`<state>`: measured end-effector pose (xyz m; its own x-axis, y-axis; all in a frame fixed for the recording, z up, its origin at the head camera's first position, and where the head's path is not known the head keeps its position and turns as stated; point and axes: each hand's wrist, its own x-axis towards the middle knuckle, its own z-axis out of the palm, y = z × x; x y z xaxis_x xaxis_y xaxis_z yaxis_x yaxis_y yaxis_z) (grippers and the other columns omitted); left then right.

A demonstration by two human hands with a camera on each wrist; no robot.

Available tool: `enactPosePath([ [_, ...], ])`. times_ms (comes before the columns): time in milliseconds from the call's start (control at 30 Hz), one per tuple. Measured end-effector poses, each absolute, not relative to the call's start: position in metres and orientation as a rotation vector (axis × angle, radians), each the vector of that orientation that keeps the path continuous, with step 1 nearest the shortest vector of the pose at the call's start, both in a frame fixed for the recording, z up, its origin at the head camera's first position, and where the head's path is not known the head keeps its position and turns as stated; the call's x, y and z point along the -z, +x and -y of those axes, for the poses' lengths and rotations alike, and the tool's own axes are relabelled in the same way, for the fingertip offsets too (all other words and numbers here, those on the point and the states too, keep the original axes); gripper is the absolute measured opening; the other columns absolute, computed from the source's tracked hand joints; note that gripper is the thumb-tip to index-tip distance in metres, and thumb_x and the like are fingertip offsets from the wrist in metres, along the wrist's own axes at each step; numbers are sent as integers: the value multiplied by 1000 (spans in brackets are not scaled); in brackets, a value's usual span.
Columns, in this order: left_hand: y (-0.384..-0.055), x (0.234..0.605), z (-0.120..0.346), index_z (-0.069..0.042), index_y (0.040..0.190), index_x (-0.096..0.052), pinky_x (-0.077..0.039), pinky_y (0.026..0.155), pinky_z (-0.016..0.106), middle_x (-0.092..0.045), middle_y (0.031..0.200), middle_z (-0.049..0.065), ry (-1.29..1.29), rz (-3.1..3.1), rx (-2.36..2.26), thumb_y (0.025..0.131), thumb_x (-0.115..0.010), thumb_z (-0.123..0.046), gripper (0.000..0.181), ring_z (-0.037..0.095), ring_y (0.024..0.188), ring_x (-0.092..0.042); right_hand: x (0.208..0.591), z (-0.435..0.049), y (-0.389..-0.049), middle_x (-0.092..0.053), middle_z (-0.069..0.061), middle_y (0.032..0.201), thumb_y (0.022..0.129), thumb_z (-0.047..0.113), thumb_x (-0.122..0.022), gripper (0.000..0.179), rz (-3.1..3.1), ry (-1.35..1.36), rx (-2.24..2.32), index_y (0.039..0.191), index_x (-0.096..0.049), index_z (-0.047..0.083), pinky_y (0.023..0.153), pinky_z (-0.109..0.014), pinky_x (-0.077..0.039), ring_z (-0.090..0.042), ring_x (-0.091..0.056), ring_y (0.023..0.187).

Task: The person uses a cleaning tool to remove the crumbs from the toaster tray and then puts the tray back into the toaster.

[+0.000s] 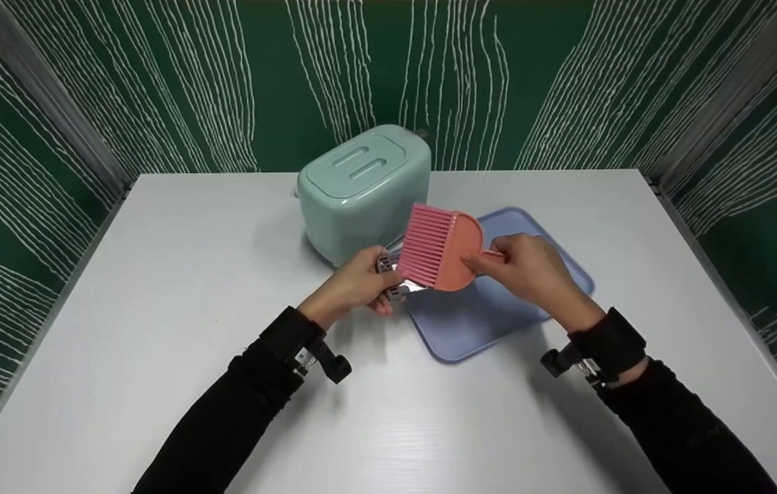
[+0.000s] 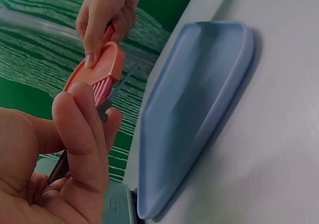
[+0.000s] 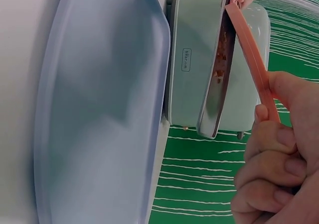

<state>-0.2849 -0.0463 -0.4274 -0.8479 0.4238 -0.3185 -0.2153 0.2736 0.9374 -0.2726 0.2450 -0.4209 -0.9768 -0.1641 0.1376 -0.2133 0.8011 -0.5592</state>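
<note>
In the head view, my left hand (image 1: 361,280) grips the grey slatted end of a thin metal crumb tray (image 1: 417,285). My right hand (image 1: 532,269) pinches a brush (image 1: 460,252) with an orange body and pink bristles. Its bristles lie over the metal tray and hide most of it in that view. Brown crumbs (image 3: 219,74) show on the tray's surface in the right wrist view. Both things are held above a blue tray (image 1: 460,336). A mint-green toaster (image 1: 368,185) stands just behind my left hand.
A white table (image 1: 210,343) carries the toaster and the blue tray. Green walls (image 1: 320,82) with white wavy lines rise behind the table and at both sides. The toaster stands close to the back edge, left of the blue tray.
</note>
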Motion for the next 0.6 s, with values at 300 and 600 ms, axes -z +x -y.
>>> enactPosePath([
  [300, -288, 422, 39, -8, 116, -48, -59, 50, 22, -69, 89, 9, 168, -2077, -1578, 110, -63, -16, 18, 10, 51, -62, 417, -246, -273, -35, 7, 58, 98, 56, -75, 60, 2886, 306, -844, 65, -43, 18, 54, -27, -28, -13, -41, 58],
  [600, -292, 417, 31, -7, 120, -50, -61, 51, 25, -68, 86, 9, 203, -2160, -1521, 110, -64, -19, 21, 10, 49, -62, 418, -252, -271, -32, 7, 58, 97, 53, -77, 60, 2849, 299, -782, 65, -41, 18, 53, -26, -23, -12, -36, 56],
])
